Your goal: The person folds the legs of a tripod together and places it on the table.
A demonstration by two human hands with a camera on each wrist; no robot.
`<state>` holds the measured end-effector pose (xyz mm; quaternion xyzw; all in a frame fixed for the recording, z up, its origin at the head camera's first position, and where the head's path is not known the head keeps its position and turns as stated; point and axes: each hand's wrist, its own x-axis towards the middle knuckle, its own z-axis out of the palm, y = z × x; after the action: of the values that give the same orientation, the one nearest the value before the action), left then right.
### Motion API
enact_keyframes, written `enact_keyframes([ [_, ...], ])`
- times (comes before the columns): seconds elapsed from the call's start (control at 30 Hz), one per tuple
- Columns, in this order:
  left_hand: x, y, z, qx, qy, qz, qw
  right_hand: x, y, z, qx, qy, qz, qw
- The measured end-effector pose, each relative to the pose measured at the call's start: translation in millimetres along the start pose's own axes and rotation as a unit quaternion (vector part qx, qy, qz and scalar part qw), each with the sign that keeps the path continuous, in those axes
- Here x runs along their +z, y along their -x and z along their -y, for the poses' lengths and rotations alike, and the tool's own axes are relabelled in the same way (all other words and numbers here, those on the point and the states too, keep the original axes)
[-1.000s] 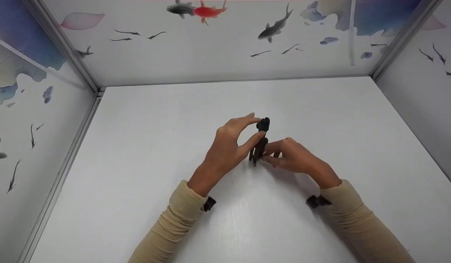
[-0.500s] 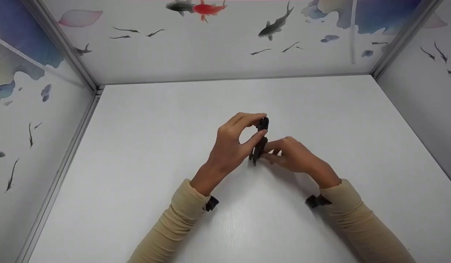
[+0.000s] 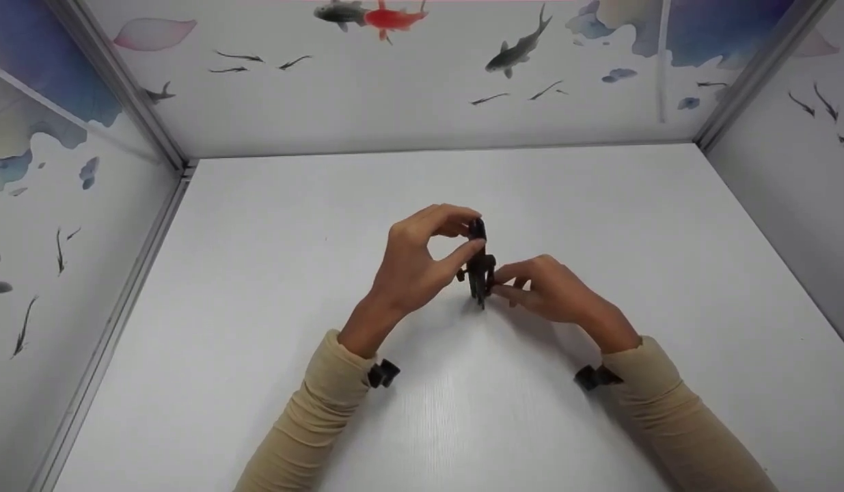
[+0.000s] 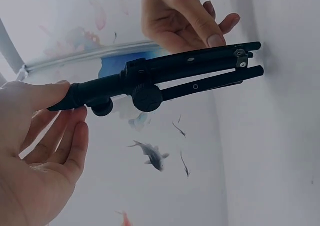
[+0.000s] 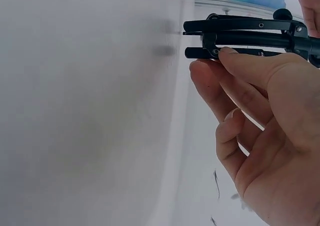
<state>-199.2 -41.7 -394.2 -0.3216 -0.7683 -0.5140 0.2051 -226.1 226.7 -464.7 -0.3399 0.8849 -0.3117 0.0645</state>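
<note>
A small black tripod (image 3: pixel 478 273) with its legs folded close together stands nearly upright at the middle of the table. My left hand (image 3: pixel 411 263) pinches its top end between thumb and fingers. At the lower part, my right hand (image 3: pixel 548 290) pinches one leg between thumb and forefinger, as the right wrist view shows. A round knob (image 4: pixel 147 97) sits where the legs meet the centre column. Near the leg ends, a small metal hinge piece (image 4: pixel 242 59) is visible in the left wrist view. The leg tips (image 5: pixel 189 52) point toward the table.
The white tabletop (image 3: pixel 292 225) spreads around the hands. White panels with painted fish, such as the back wall (image 3: pixel 422 102), enclose it on the back, left and right. Metal framing (image 3: pixel 131 89) runs up the left corner. Each sleeve carries a black wrist camera (image 3: pixel 384 374).
My left hand has shifted slightly left with the tripod's top, tipping it more upright and turning it, so a knob now shows on its left. The right hand has barely moved.
</note>
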Motion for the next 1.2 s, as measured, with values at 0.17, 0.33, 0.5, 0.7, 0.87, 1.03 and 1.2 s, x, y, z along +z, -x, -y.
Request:
enact_keyframes([
  [0.17, -12.7, -2.8, 3.0, -0.037, 0.029, 0.011, 0.9988, -3.3, 1.1, -3.1, -0.002, -0.015, -0.007, 0.9999],
  [0.33, -24.1, -2.6, 8.7, -0.088, 0.041, 0.024, 0.995, -8.6, 2.3, -5.6, 0.013, -0.026, -0.006, 0.9996],
  [0.5, -33.4, -1.2, 16.6, -0.134, 0.038, 0.039, 0.9895, -14.6, 4.2, -6.8, 0.037, -0.024, -0.01, 0.999],
  [0.7, -43.3, 0.6, 27.0, -0.2, 0.029, 0.073, 0.9767, -18.6, 5.9, -8.4, 0.064, 0.015, -0.027, 0.9975],
  [0.87, -49.3, 2.3, 33.6, -0.26, 0.014, 0.111, 0.9593, -20.9, 7.5, -11.8, 0.069, 0.041, -0.05, 0.9955],
  [1.03, -53.3, 5.8, 42.0, -0.305, -0.022, 0.16, 0.9386, -23.3, 8.8, -16.3, 0.076, 0.049, -0.065, 0.9938],
  [1.2, -52.7, 8.9, 51.5, -0.333, -0.049, 0.206, 0.9188, -22.7, 8.0, -17.7, 0.091, 0.054, -0.067, 0.9921],
])
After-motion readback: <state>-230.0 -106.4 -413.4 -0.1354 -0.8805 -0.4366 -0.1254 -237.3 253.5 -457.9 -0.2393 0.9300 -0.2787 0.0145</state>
